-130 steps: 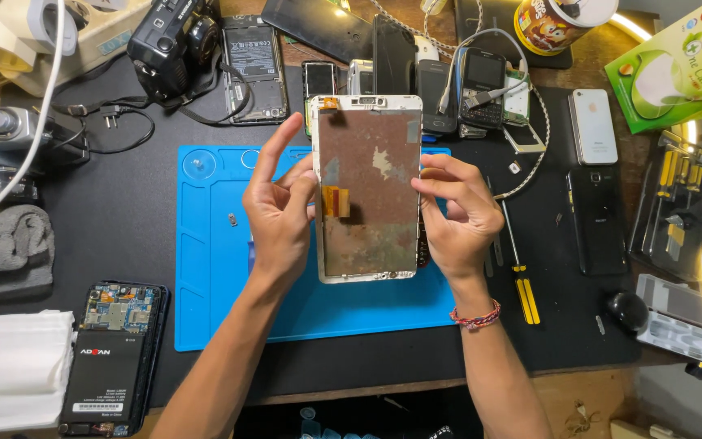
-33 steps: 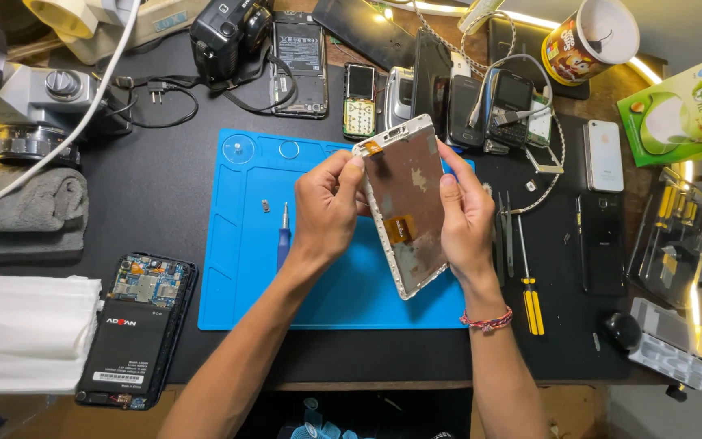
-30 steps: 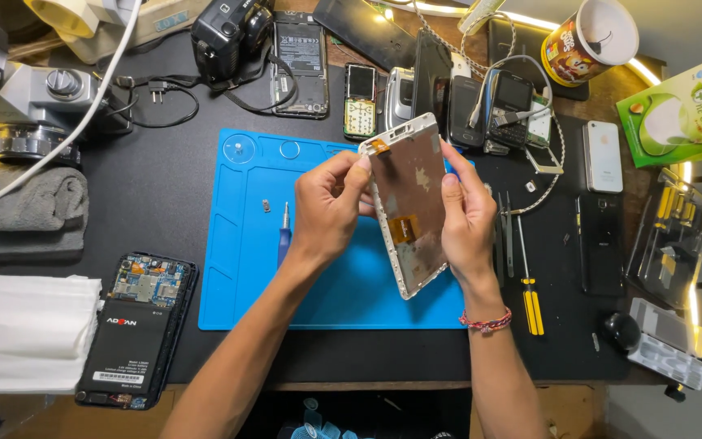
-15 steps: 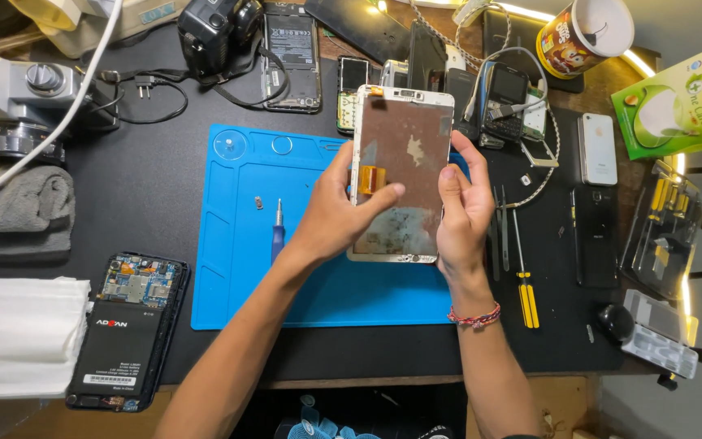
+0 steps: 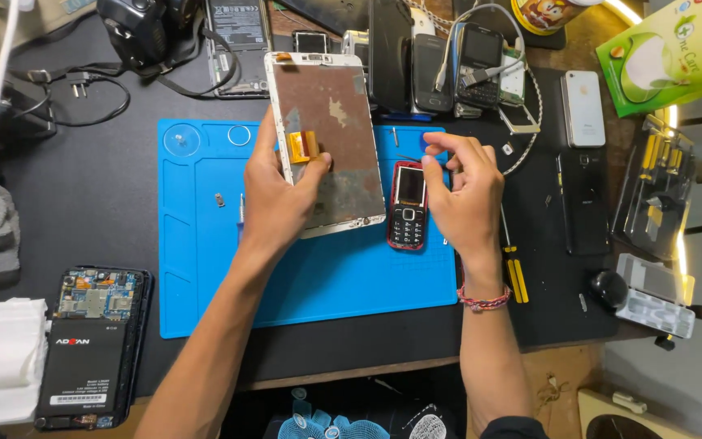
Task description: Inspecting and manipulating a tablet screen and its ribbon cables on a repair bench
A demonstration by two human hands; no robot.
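I see the stripped tablet frame [image 5: 331,142] held by my left hand [image 5: 278,199] alone, its bare metal back facing me. The thumb presses near the orange flex cable [image 5: 303,146] while the fingers wrap behind the left edge, so I judge the panel is tilted up to keep its inner side in sight. Its lower end hangs just above the blue work mat [image 5: 205,244].

My right hand [image 5: 465,195] is off the frame, loosely curled, thumb and forefinger pinched together near the mat's top right corner. Whether they hold something tiny, I cannot tell. Just left of that hand, between it and the frame, a small red keypad phone [image 5: 407,205] lies face up on the mat.

Right of the right wrist lies a yellow-handled screwdriver [image 5: 513,272], partly hidden by the hand. Beyond both hands a row of old phones [image 5: 448,57] is cut off by the top edge. Far left of my left forearm rests an opened phone [image 5: 91,345] showing its circuit board. The frame's front is hidden.
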